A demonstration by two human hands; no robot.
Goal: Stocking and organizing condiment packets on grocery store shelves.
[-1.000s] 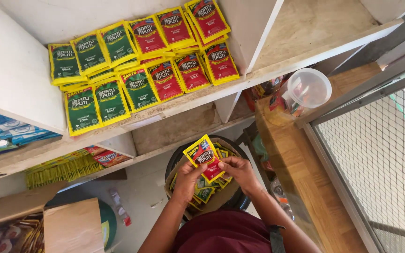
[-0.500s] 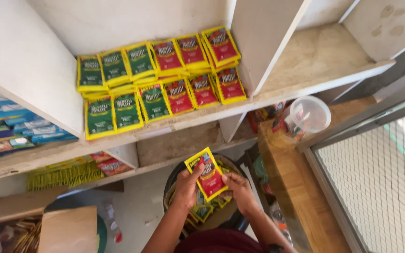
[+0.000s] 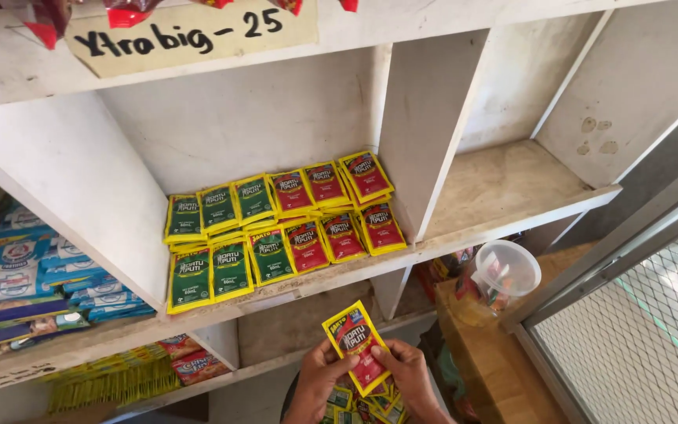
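Note:
Both hands hold one flat sachet point(image 3: 357, 344), yellow with a red panel, at the bottom middle of the head view. My left hand point(image 3: 317, 378) pinches its lower left edge and my right hand point(image 3: 404, 374) grips its lower right edge. Below the hands, more yellow sachets point(image 3: 359, 404) lie in a dark container. On the white shelf point(image 3: 331, 276) above, two rows of the same sachets lie flat: green-panelled ones point(image 3: 218, 253) on the left, red-panelled ones point(image 3: 337, 209) on the right.
A white upright divider point(image 3: 417, 118) separates the sachet bay from a bare bay point(image 3: 504, 184) on the right. Blue packets point(image 3: 33, 275) fill the left bay. A clear lidded tub point(image 3: 504, 271) stands on a wooden counter point(image 3: 488, 361), next to a wire mesh panel point(image 3: 637, 330).
The view has tilted up and moved closer to the shelf, so a card label on the upper shelf shows. Both hands keep the red sachet, now low in the picture.

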